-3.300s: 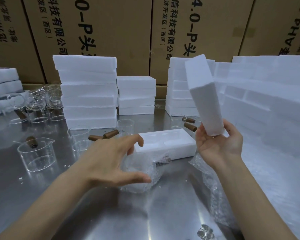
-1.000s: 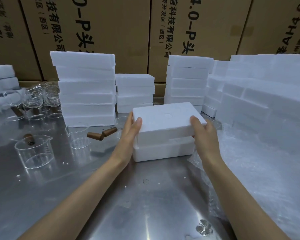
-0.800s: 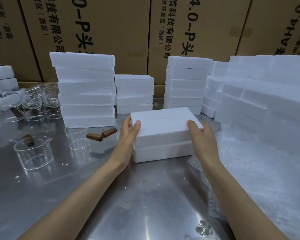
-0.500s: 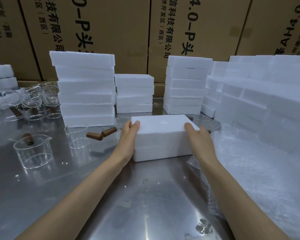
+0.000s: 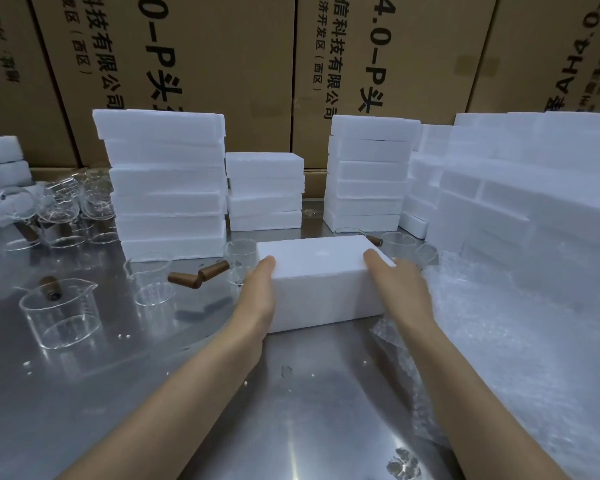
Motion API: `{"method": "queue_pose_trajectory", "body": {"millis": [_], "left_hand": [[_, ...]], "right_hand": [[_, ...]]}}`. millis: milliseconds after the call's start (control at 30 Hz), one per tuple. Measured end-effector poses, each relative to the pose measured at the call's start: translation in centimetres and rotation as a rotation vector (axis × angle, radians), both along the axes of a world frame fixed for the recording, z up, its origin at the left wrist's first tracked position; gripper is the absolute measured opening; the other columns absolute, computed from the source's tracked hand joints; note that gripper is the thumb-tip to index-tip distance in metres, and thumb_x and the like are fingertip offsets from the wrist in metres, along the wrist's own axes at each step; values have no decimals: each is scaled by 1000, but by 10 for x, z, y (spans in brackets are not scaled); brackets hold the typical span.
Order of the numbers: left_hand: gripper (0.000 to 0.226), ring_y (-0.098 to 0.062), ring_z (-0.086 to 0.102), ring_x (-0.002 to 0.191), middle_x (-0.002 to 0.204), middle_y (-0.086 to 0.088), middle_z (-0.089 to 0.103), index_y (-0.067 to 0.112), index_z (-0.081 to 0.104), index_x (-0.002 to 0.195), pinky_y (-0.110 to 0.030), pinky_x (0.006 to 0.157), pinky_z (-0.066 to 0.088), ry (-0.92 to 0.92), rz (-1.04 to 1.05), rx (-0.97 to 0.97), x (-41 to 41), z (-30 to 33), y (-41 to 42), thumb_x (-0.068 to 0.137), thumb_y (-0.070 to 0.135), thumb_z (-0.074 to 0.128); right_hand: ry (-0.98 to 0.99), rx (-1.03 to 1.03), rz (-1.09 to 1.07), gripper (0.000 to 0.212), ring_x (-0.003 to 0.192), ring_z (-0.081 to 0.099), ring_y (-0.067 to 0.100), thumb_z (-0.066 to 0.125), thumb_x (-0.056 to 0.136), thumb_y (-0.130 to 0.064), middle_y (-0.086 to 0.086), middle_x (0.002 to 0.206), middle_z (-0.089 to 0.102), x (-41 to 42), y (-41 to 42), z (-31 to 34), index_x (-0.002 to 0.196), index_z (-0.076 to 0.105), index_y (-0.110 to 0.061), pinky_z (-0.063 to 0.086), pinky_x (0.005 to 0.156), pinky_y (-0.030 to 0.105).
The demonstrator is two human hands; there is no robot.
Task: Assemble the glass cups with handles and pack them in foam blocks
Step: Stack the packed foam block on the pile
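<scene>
A white foam block (image 5: 321, 282), closed with its top half seated on the bottom half, lies on the steel table (image 5: 174, 393) in the middle. My left hand (image 5: 257, 296) lies flat against its left end with straight fingers. My right hand (image 5: 399, 289) presses its right end and top corner, fingers straight. A glass cup with a brown handle (image 5: 58, 311) stands at the left. A second glass cup (image 5: 151, 282) stands near two loose brown handles (image 5: 198, 275). The packed cup is hidden inside the block.
Foam block stacks rise at the back left (image 5: 167, 188), centre (image 5: 265, 190) and right (image 5: 368, 171), with a big pile at far right (image 5: 520, 188). Bubble wrap (image 5: 516, 341) covers the right side. More glass cups (image 5: 66, 209) cluster at far left. Cardboard boxes (image 5: 222, 64) form the back wall.
The upper foam half came down onto the lower half and the two now sit flush. Both hands stayed at the block's ends and sank with it.
</scene>
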State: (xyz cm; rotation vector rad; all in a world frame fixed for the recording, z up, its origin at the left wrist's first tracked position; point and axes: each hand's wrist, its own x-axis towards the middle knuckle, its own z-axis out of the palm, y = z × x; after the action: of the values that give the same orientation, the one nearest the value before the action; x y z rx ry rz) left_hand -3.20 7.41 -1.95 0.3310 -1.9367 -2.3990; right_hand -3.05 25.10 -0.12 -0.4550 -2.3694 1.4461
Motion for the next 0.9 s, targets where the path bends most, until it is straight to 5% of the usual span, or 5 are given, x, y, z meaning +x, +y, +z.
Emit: {"method": "queue_pose_trajectory", "body": {"millis": [200, 300, 467, 633, 900], "left_hand": [[30, -24, 57, 108, 116, -3, 61, 25, 57, 114, -48, 103, 42, 2, 34, 8, 10, 34, 4, 94, 45, 47], [24, -21, 59, 103, 111, 2, 64, 26, 60, 107, -43, 97, 46, 150, 17, 9, -1, 69, 13, 95, 41, 45], [21, -15, 61, 79, 88, 2, 67, 23, 61, 89, -31, 68, 46, 298, -77, 58, -49, 117, 39, 95, 34, 44], [26, -17, 62, 76, 95, -3, 68, 11, 59, 112, -21, 51, 49, 269, -198, 120, -110, 122, 64, 99, 26, 43], [35, -15, 62, 91, 117, -5, 64, 7, 50, 132, -26, 72, 51, 265, -265, 58, -168, 85, 91, 101, 19, 41]], "right_hand": [[8, -194, 93, 42, 94, 53, 28, 46, 75, -46, 5, 98, 53, -6, 3, 18, 99, 54, -12, 50, 82, 40], [137, -249, 84, 32, 82, 55, 27, 48, 71, -43, 3, 81, 55, -17, 14, 54, 83, 56, -15, 47, 71, 35], [289, -259, 58, 20, 72, 48, 11, 51, 85, -30, -4, 79, 48, -52, 42, 118, 96, 52, -14, 43, 73, 31], [281, -307, 66, 8, 73, 45, 11, 50, 88, -25, -4, 79, 46, -97, 69, 122, 84, 50, -18, 40, 79, 30], [220, -416, 60, 17, 91, 50, 20, 52, 94, -27, 0, 90, 53, -155, 103, 70, 100, 52, -11, 41, 102, 42]]}}
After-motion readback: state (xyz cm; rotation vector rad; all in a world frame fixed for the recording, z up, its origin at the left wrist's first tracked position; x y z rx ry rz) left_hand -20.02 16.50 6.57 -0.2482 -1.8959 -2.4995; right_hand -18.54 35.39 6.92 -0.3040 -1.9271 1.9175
